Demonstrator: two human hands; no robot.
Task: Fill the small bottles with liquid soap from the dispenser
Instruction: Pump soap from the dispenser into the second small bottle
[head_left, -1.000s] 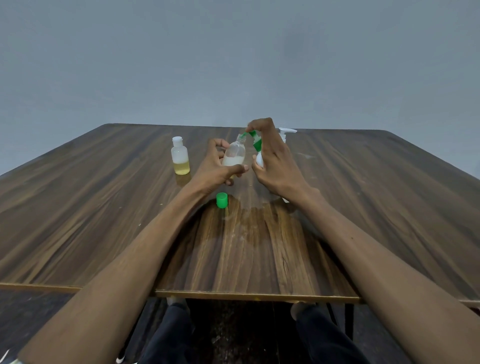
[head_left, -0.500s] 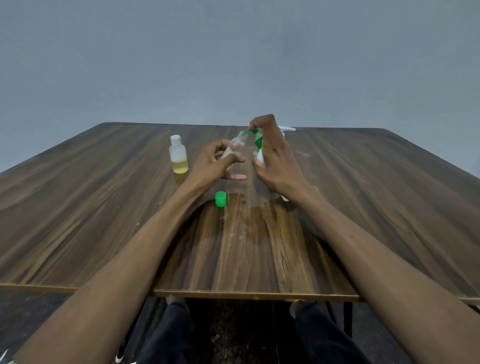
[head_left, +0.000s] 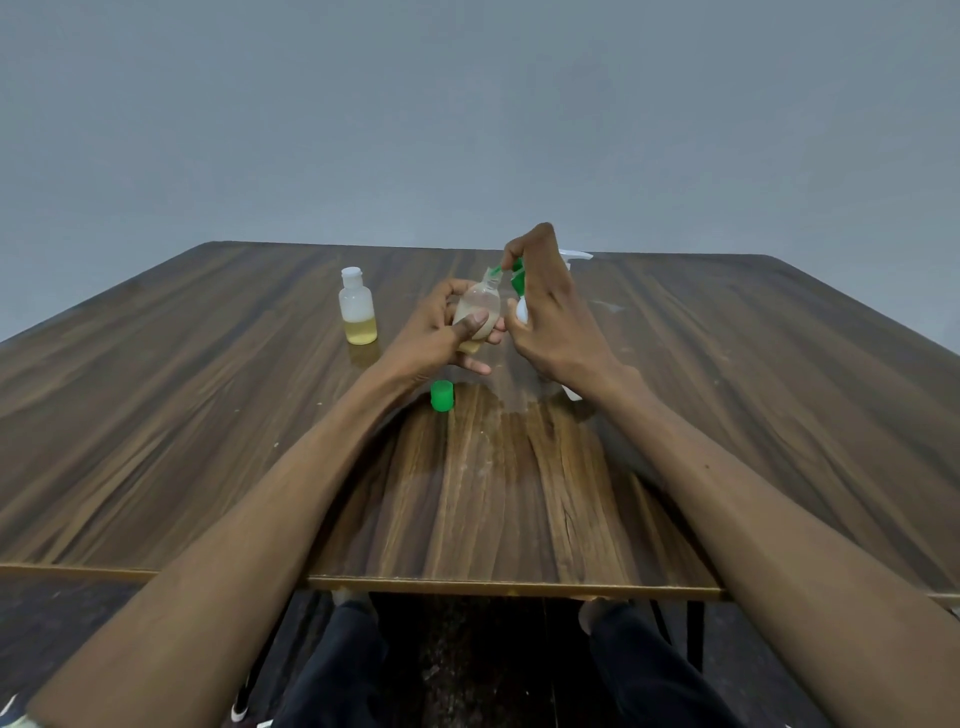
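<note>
- Left hand (head_left: 441, 332): I see it curled round a small clear bottle (head_left: 480, 309), thumb across the front, fingers behind; the bottle is lifted off the bench and tilted, neck pointing up and to the right.
- Small clear bottle: open at the neck, a pale, slightly yellowish liquid in its lower part; its mouth sits just under the green nozzle (head_left: 497, 271) of the dispenser.
- Right hand (head_left: 550, 317): I see it wrapped over the dispenser (head_left: 521, 310), fingers bent down on the pump head; only a white strip of the body and green bits of the pump show past the hand.
- Green cap (head_left: 442, 396): loose on the bench, near the left wrist, just in front of both hands.
- Second small bottle (head_left: 357, 313): upright on the bench, left of the hands and apart from them, white cap on, yellow liquid in its lower third.
- White spray head (head_left: 575, 255): shows behind the right hand; its body is hidden.
- Bench (head_left: 208, 415): dark wood-grain top with a pale front edge.
- Below the edge: the person's dark trouser legs.
</note>
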